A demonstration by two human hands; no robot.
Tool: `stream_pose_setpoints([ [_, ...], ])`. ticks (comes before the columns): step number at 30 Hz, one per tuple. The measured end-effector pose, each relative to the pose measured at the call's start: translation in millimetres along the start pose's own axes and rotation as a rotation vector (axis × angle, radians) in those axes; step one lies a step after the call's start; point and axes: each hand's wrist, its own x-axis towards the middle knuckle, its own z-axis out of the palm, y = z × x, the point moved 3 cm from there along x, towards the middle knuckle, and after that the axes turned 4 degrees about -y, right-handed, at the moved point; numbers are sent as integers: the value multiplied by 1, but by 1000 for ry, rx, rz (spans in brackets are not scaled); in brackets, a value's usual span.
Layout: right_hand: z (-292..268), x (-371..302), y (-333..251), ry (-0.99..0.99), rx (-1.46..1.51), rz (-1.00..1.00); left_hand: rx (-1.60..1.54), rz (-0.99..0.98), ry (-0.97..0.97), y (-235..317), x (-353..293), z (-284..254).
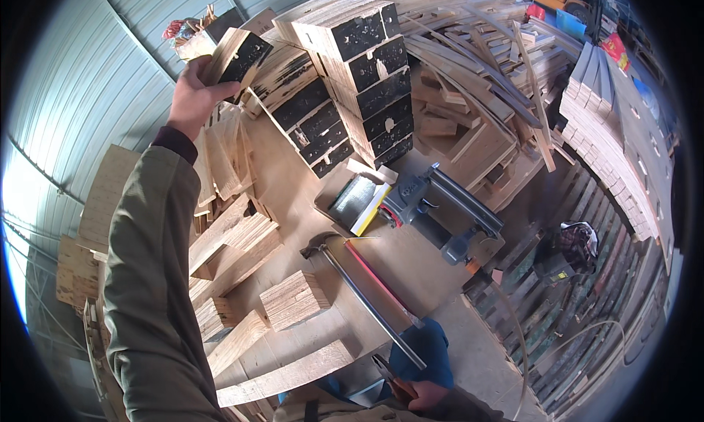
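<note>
My left hand is raised at the far left of the workbench, its fingers and thumb closed round a wooden block with one black face. Just right of it stand tall stacks of similar black-faced wooden blocks. Low at the front edge, close to my body, my right hand grips what look like pliers, their dark jaws pointing up and left. A hammer with a metal handle lies on the bench, beside a long thin red strip.
A nail gun rests mid-bench beside an open box of nail strips. Bare wood blocks and boards sit at the near left. Scrap timber is heaped behind. A hose runs down the right side, near a slatted floor with a black container.
</note>
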Motion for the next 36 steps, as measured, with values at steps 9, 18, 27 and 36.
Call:
stream_pose_setpoints([
  [9,-4,15,16,-175,19,-120,250,141,27,16,25,26],
  [18,-12,10,15,-250,-28,-71,-212,-183,-10,-17,-20,57],
  [27,-14,19,39,-239,94,-69,-394,-197,-9,-12,-15,68],
  [36,-7,10,7,-136,51,-90,-128,-88,31,-14,-11,71],
])
